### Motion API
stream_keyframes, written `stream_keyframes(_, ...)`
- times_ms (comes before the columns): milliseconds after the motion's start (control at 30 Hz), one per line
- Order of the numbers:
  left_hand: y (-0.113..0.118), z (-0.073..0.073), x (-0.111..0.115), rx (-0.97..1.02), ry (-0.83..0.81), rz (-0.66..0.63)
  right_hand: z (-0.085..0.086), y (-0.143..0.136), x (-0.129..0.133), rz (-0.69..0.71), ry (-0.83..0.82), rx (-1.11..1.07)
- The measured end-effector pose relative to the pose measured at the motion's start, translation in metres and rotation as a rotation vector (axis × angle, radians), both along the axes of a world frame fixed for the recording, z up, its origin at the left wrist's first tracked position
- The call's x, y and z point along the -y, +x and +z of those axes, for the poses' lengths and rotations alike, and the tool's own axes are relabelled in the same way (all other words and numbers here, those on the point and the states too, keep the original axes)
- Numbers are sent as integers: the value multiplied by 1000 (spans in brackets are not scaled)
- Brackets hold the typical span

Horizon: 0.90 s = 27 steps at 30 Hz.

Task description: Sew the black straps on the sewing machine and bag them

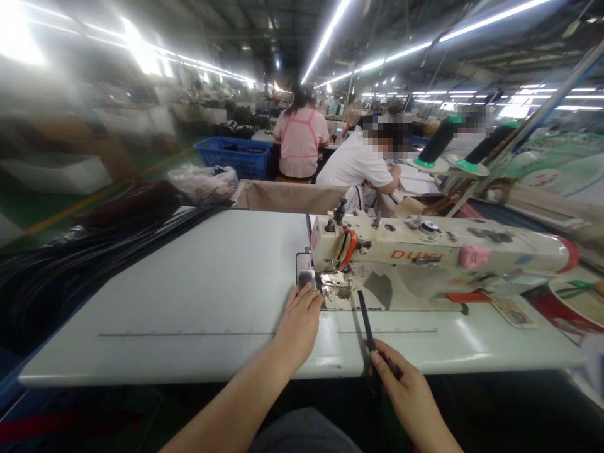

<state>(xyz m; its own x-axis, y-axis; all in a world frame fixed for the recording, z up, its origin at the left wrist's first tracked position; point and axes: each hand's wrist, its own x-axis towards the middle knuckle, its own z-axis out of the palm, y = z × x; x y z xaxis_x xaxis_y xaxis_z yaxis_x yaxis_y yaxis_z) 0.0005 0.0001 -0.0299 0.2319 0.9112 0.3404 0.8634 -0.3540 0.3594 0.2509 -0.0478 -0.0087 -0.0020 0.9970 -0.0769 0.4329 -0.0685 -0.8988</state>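
Observation:
A black strap (pixel 365 318) stands out from between the thumb and fingers of my right hand (pixel 401 380), at the front edge of the sewing table. Its free end points up toward the bed of a cream sewing machine (pixel 410 248), and its lower part drops below the tabletop into shadow. My left hand (pixel 301 321) lies with fingers stretched out by the metal plate (pixel 306 277) left of the needle area. Nothing shows in this hand, though the undersides of its fingers are hidden.
A ruler scale (pixel 189 335) runs along the pale tabletop (pixel 198 277). Many black straps (pixel 94 261) hang over its left side. Behind the machine are a fabric-lined bin (pixel 287 196), a blue basket (pixel 236 157), thread cones (pixel 438 141) and two seated people (pixel 302 145). A pink clip (pixel 474 256) sits on the machine.

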Motion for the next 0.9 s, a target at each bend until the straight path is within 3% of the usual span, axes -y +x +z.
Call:
stream_keyframes(333,-6,18,-23,48,-194,43,1,-7,-2,30,49,29)
stream_keyframes(600,-11,12,-34,241,-201,83,4,-17,-4,75,65,44)
stream_keyframes(900,-29,25,-109,167,-256,116,26,-55,-5,277,77,181)
